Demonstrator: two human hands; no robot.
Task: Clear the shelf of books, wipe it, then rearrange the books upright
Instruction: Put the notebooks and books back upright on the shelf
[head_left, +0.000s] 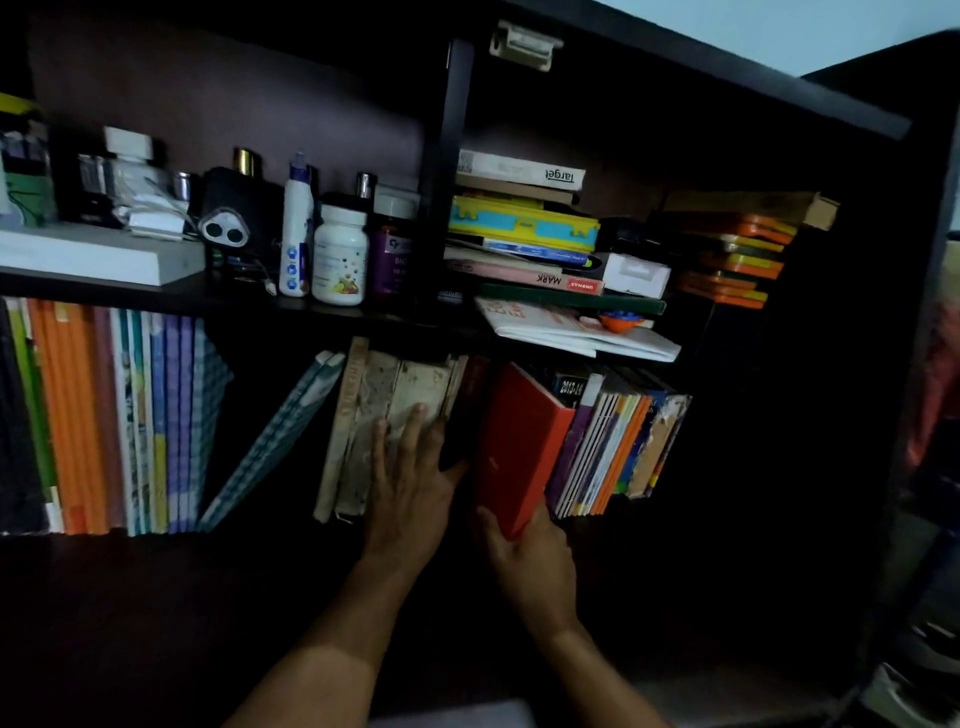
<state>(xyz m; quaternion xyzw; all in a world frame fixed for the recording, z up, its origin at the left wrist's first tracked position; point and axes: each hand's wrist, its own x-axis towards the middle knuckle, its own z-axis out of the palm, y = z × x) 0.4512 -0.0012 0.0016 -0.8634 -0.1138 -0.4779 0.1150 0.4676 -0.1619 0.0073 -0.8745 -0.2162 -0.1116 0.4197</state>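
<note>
Right hand (524, 556) grips the red book's (519, 441) bottom corner, tilted half out of the lower shelf (156, 566), left hand (410, 483) flat on worn books (395, 410) beside it; stiff hardback, probably weighty, better held by the spine

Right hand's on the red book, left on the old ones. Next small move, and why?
Probably tip the red book upright into the gap: right hand grips its bottom corner, it leans tilted, and left hand presses the worn books aside.
</note>
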